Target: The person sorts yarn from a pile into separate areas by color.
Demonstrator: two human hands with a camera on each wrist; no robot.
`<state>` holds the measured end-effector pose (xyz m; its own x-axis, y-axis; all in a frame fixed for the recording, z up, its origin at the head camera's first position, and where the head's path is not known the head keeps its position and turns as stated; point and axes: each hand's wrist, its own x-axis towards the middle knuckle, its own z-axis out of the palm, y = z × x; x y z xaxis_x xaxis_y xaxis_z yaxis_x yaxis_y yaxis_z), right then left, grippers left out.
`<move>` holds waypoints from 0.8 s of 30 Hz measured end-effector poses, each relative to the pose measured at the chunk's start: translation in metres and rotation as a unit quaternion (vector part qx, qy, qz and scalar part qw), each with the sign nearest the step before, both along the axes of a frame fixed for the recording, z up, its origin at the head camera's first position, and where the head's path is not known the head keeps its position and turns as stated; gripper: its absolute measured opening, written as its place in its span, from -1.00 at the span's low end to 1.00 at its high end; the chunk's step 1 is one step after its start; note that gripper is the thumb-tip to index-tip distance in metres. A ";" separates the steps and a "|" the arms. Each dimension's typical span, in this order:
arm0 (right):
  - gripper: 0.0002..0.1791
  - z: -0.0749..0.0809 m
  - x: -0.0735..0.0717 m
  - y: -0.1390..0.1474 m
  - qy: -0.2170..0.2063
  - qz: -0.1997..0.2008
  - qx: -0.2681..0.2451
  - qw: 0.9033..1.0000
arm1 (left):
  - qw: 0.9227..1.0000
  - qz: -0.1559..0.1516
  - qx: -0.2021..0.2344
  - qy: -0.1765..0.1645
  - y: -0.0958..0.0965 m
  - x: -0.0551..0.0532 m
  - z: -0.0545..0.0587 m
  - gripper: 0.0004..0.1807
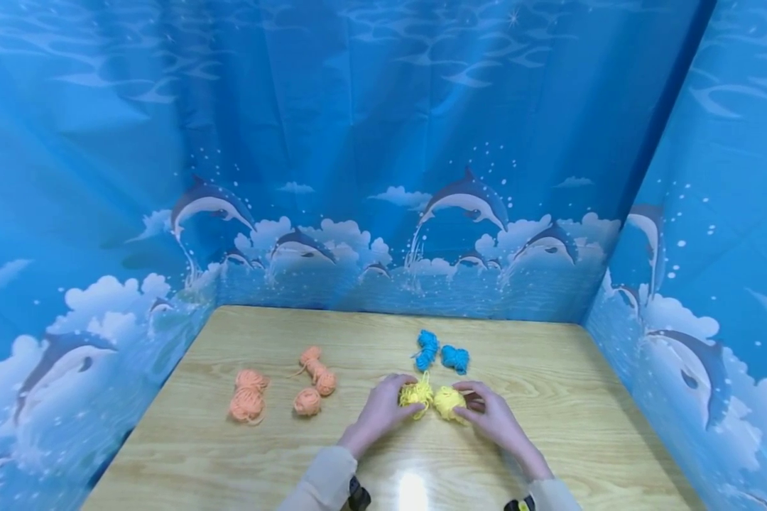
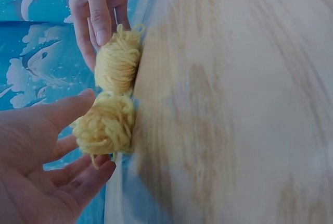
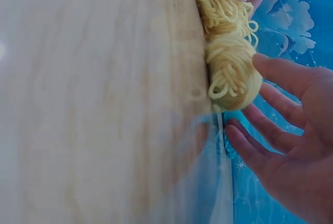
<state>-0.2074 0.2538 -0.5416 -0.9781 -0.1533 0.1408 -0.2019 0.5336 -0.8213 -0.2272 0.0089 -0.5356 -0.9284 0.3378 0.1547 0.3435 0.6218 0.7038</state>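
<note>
Two yellow yarn bundles lie side by side on the wooden table point(image 1: 383, 454). In the head view my left hand point(image 1: 383, 408) is at the left yellow yarn bundle point(image 1: 417, 394), which has loose loops. Its thumb and fingers lie loosely on either side of that bundle. My right hand point(image 1: 491, 415) is at the right yellow yarn bundle point(image 1: 449, 402), a rounder one. In the right wrist view the right thumb point(image 3: 281, 73) touches its edge, and the other fingers extend behind and below it. The left wrist view shows the two bundles touching or nearly so.
Two blue yarn bundles point(image 1: 427, 349) point(image 1: 455, 359) lie just beyond the yellow ones. To the left are several peach yarn pieces: a tied bundle point(image 1: 249, 396), a long bundle point(image 1: 317, 370) and a small ball point(image 1: 307, 402). A blue dolphin-print curtain point(image 1: 383, 142) encloses the table.
</note>
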 end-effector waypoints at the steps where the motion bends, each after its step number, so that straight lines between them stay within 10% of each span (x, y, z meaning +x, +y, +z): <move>1: -0.53 0.001 0.000 0.001 0.002 -0.005 -0.003 1.000 | 1.000 0.001 0.002 0.002 -0.001 0.001 0.001 -0.44; 24: -0.62 0.019 -0.005 -0.005 0.047 -0.017 -0.032 0.998 | 0.996 0.024 0.058 0.066 -0.036 -0.002 0.015 -0.60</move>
